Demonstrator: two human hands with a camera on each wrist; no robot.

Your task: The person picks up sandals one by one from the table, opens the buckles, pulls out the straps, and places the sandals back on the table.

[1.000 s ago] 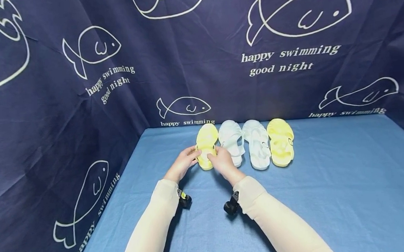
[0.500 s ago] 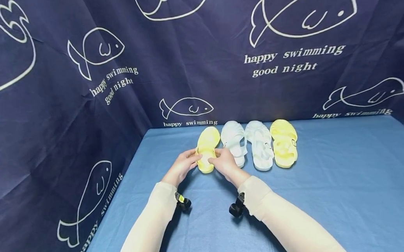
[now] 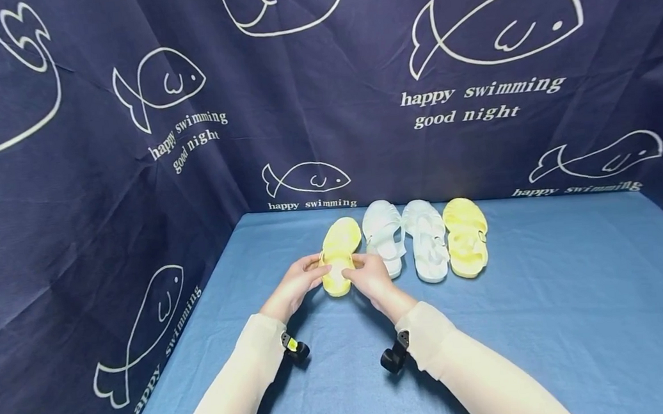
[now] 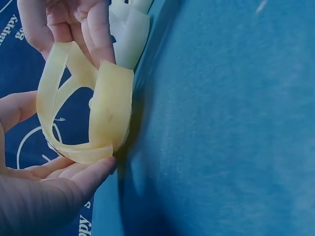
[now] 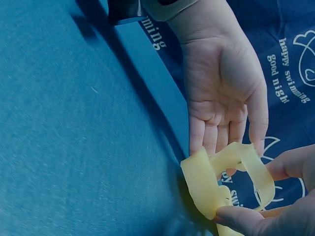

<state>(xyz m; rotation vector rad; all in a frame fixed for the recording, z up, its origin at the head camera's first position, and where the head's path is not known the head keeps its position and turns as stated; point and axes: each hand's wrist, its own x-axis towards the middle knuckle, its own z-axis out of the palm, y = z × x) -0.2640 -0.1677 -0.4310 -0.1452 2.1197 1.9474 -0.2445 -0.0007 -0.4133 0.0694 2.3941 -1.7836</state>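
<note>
A yellow sandal [image 3: 341, 237] is at the left end of a row of sandals, a little nearer to me than the others. My left hand [image 3: 295, 285] pinches its left side near the heel, thumb over the footbed. On the opposite side, my right hand [image 3: 376, 279] grips it with the thumb on top. The left wrist view shows the sandal's heel end and strap [image 4: 110, 108] between the fingers of both hands. Just right of my right hand lies a white sandal [image 3: 381, 219], partly covered by that hand.
A second white sandal [image 3: 428, 245] and another yellow sandal [image 3: 465, 239] continue the row to the right. All lie on a blue cloth-covered table [image 3: 546, 307]. Dark blue fabric [image 3: 356, 58] with fish drawings hangs behind and on the left.
Both hands have drawn the left yellow sandal towards me, and its toe now sits lower than the neighbouring white one. The other sandals stay in place; the head view shifted slightly.
</note>
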